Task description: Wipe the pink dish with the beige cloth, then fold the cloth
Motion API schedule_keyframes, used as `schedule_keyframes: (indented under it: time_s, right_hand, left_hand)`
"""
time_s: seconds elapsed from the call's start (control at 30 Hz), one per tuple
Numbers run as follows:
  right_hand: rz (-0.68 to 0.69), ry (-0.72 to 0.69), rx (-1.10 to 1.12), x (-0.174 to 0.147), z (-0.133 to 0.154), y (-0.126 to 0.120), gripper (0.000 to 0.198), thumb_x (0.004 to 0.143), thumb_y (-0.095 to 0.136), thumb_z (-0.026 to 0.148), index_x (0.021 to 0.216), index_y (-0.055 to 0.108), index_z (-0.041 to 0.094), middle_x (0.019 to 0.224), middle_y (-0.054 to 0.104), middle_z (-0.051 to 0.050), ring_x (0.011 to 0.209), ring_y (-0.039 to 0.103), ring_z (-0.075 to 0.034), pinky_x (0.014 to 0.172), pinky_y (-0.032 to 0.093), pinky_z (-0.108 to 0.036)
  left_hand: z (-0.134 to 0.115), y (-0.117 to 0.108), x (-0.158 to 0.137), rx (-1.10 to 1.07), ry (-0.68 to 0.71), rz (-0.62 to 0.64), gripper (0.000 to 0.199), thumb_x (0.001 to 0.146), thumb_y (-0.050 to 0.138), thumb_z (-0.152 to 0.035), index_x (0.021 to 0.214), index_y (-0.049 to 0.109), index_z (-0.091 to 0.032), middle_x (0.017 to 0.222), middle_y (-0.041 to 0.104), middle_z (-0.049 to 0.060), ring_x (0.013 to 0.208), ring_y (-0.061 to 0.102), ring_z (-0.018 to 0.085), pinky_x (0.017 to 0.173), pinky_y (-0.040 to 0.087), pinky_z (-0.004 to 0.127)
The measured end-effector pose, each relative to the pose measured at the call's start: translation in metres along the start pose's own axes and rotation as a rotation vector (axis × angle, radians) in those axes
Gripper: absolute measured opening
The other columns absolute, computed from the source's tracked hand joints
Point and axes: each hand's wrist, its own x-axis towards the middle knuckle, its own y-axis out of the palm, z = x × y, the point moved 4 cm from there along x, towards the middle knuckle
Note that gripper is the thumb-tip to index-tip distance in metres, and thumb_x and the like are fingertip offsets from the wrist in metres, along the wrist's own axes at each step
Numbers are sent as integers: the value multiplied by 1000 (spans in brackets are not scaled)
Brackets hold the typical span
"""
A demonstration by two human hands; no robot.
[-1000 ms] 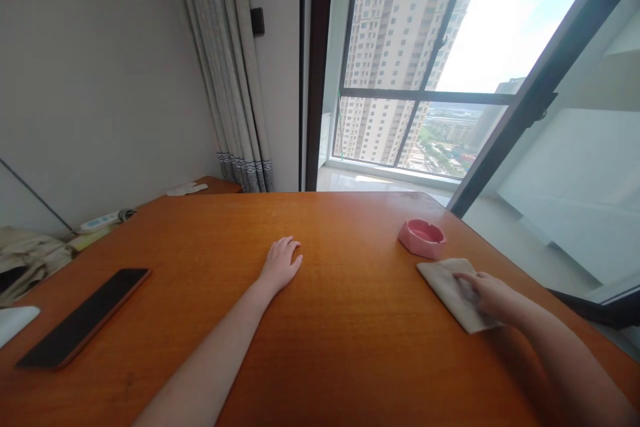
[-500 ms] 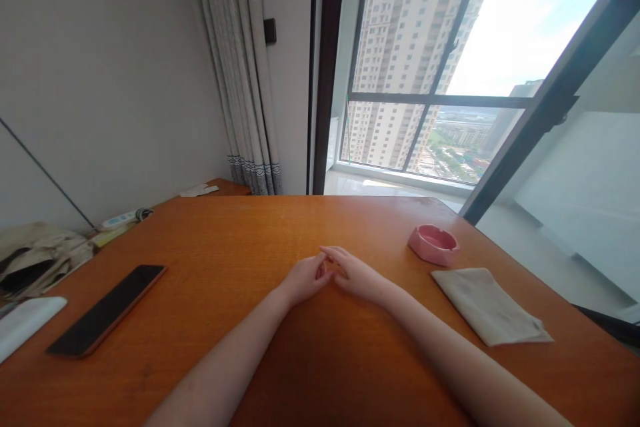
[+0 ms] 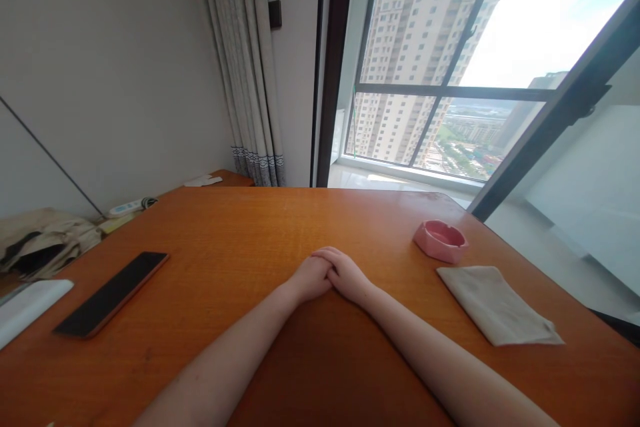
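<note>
My left hand (image 3: 311, 278) and my right hand (image 3: 347, 275) are together above the middle of the wooden table (image 3: 240, 227). The right hand is closed over the front of the left, its fingers wrapped across it and its thumb lying along it. The left hand's fingers are hidden beneath the right hand. No object shows in either hand. The pink ashtray (image 3: 441, 241) and the folded grey cloth (image 3: 500, 305) lie to the right of my hands. A black flat oblong object with an orange-brown edge (image 3: 113, 293) rests at the left.
A white object (image 3: 33, 307) lies on the left edge. Beyond it are a beige cloth bag (image 3: 47, 230) and a white power strip (image 3: 125, 207). A curtain (image 3: 255, 80) hangs behind the table, beside a large window (image 3: 440, 92).
My hands have come closer together; the right fingers, earlier just touching the left hand, now wrap over it. The view has tilted slightly, shifting the scene.
</note>
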Motion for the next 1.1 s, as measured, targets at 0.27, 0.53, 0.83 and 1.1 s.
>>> schedule_keyframes:
  time_s: [0.27, 0.53, 0.83, 1.1]
  right_hand:
    - [8, 2, -11, 0, -1, 1, 56, 63, 40, 0, 110, 62, 20, 106, 63, -7, 100, 56, -18, 94, 43, -35]
    - [5, 0, -10, -1, -3, 3, 55, 64, 40, 0, 111, 61, 20, 107, 62, -7, 100, 56, -18, 93, 43, -34]
    - [-188, 34, -651, -4, -2, -67, 49, 75, 57, 26, 124, 49, 22, 143, 32, -11, 134, 21, -32, 107, 6, -59]
    - [-256, 971, -941, -66, -83, -190, 48, 81, 46, 49, 110, 57, 13, 116, 55, -21, 113, 46, -38, 93, 27, -60]
  left_hand:
    - [0, 0, 2, 0, 12, -7, 37, 66, 48, -11, 99, 64, -10, 105, 67, 13, 97, 61, 24, 84, 49, 32]
    - [1, 0, 1, -19, 11, -7, 35, 67, 47, -12, 98, 64, -11, 104, 66, 13, 97, 61, 24, 83, 49, 32]
    - [-5, -8, -2, -83, 11, 9, 24, 78, 48, -25, 99, 59, -19, 75, 62, 0, 69, 56, 14, 65, 43, 24]
    - [-7, -12, -1, -99, 27, 36, 18, 81, 46, -26, 88, 61, -19, 71, 58, 0, 65, 51, 12, 61, 37, 22]
